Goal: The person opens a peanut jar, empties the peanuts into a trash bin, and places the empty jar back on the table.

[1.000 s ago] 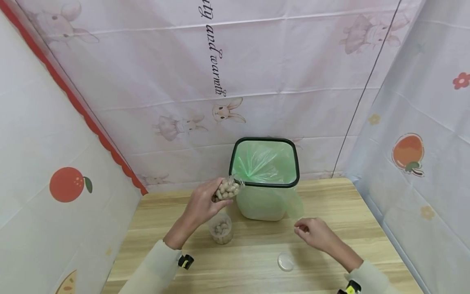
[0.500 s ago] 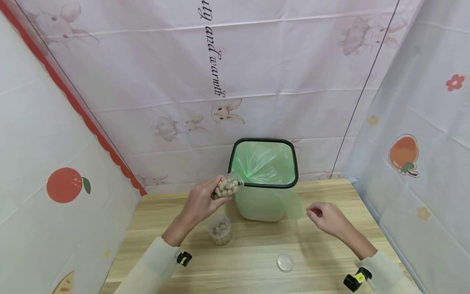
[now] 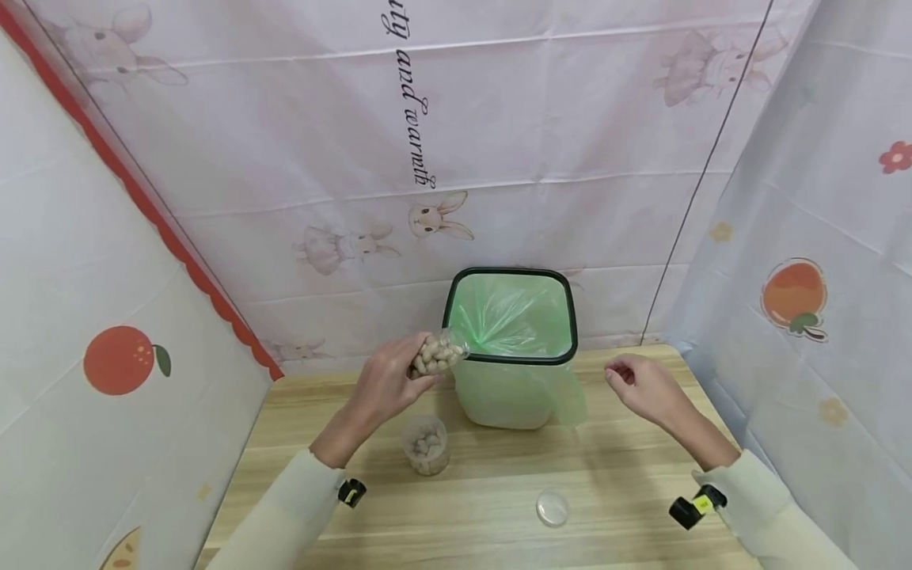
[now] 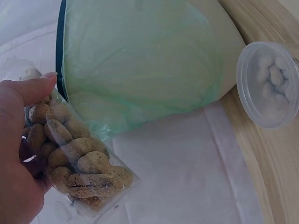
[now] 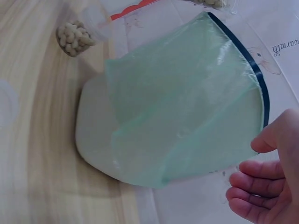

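Observation:
In the head view my left hand [image 3: 388, 376] grips a clear plastic jar [image 3: 437, 355] of unshelled peanuts [image 4: 88, 154]. The jar is tilted, its mouth beside the left front corner of a trash can [image 3: 502, 400] lined with a green bag [image 3: 523, 317]. The left wrist view has my thumb lying across the jar near its neck and peanuts filling its body. My right hand [image 3: 644, 388] hovers to the right of the can with loosely curled fingers [image 5: 254, 184], nothing held. A second clear container [image 3: 426, 445], part filled with peanuts, stands on the table below my left hand.
A round clear lid [image 3: 552, 508] lies flat on the wooden table [image 3: 484, 538], nearer to me than the can. The can's black rim [image 3: 523, 360] rises well above the tabletop. Printed cloth [image 3: 342, 317] hangs behind and on both sides.
My right hand has moved right and farther back, away from the green bag's hanging edge. The left hand and tilted jar have shifted only slightly; the peanuts stay in the jar.

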A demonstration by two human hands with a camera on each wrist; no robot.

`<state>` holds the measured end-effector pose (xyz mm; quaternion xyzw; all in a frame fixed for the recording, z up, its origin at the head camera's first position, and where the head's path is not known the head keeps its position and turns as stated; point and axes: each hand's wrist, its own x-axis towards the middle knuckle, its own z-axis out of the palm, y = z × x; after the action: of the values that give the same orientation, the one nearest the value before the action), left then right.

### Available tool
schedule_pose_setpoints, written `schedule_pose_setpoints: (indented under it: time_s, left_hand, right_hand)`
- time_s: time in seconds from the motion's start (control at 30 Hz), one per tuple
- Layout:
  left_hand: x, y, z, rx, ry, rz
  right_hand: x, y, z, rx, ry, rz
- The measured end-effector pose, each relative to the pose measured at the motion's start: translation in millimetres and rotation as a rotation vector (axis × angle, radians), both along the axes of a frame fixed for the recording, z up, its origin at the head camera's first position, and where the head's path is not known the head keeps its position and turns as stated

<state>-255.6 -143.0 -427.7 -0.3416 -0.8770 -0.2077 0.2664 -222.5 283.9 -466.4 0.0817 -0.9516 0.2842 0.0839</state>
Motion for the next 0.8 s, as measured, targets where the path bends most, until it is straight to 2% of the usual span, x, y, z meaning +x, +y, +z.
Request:
schedule_pose_setpoints:
  time_s: [0.3, 0.67, 0.8]
  left_hand:
    - [-7.5, 3.6, 0.0, -0.025, -0.010, 0.026]
    - [-22.0, 4.7, 3.3, -0.010, 0.010, 0.036]
    - [-25.8, 4.8, 3.5, -0.009, 0.021, 0.036]
  right_hand:
    - [-13.3, 1, 13.3, -0.015, 0.092, -0.014]
    - [-23.8, -5, 26.5, 0.000, 0.093, -0.022]
    - [-28.8, -6, 29.6, -0.014, 0.069, -0.035]
